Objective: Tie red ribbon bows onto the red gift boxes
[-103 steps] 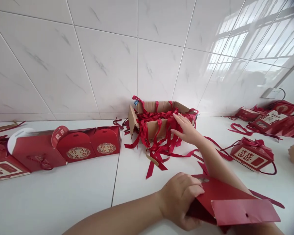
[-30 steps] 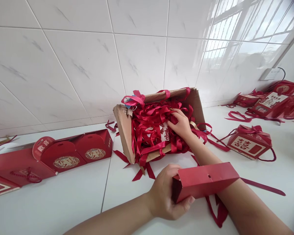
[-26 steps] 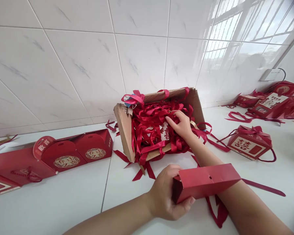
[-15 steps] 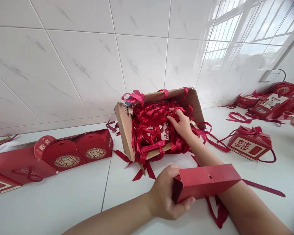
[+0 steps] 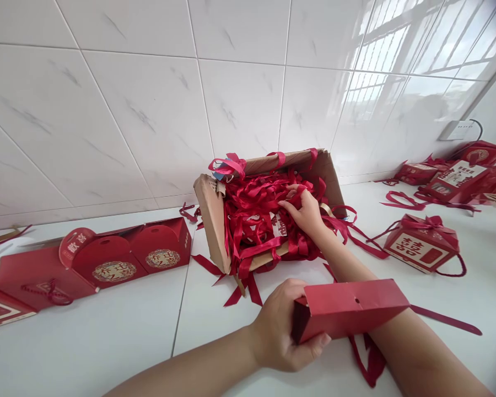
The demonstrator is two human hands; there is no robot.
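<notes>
My left hand [image 5: 283, 325] is wrapped round one end of a red gift box [image 5: 357, 309] with a small hole in its upper face. The box is held tilted above my right forearm. Among the tangled red ribbons [image 5: 256, 193] my right hand [image 5: 306, 209] reaches into a cardboard carton [image 5: 210, 223]. Its thumb and fingers close on a red ribbon, and the fingertips are partly covered by ribbon. Several ribbon ends hang over the carton's rim.
Red folded boxes [image 5: 116, 264] stand in a row at the left. A tied gift box [image 5: 422, 242] sits to the right, with more red boxes [image 5: 458, 176] behind it. Loose ribbon [image 5: 446, 318] lies on the white table [image 5: 119, 342]. A tiled wall [image 5: 240, 99] rises behind.
My right hand has shifted slightly among the ribbons, with its fingers drawn closer round one. Another person's hand has left the right edge. The red gift box stays in my left hand.
</notes>
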